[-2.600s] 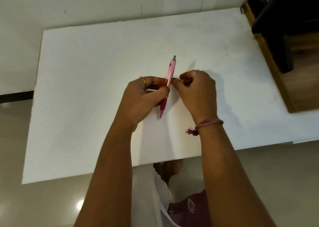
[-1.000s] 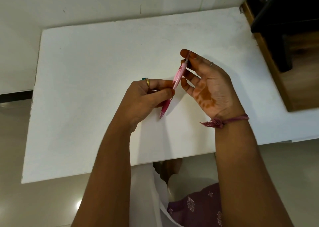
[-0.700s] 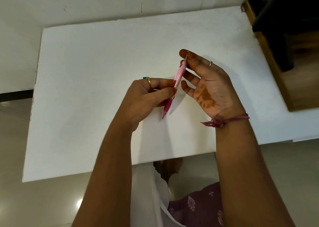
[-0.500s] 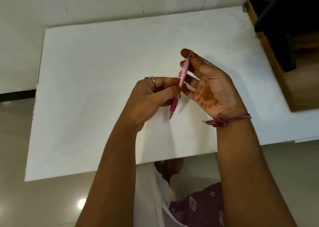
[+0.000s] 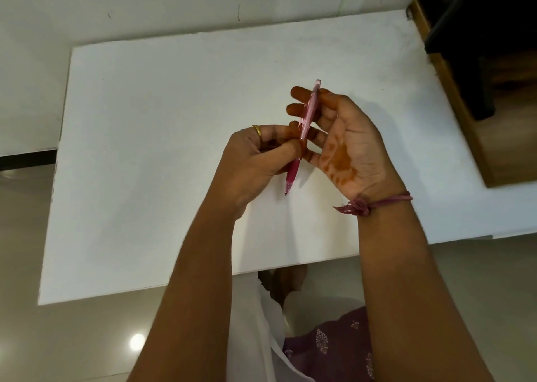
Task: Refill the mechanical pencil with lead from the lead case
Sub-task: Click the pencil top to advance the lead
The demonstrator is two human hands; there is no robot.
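Above the table (image 5: 145,149), the left hand (image 5: 255,164) pinches the pencil (image 5: 303,129) mid-barrel, tip down and cap end up, probably to steady it while the right hand (image 5: 345,137), fingers spread wide, cradles its upper barrel.

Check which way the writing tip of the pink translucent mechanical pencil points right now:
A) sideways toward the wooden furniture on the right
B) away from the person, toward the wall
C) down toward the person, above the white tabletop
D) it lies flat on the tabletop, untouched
C: the pink translucent mechanical pencil is pinched by the left hand, its pointed tip nearest the person over the white tabletop, its cap end up by the open right hand.
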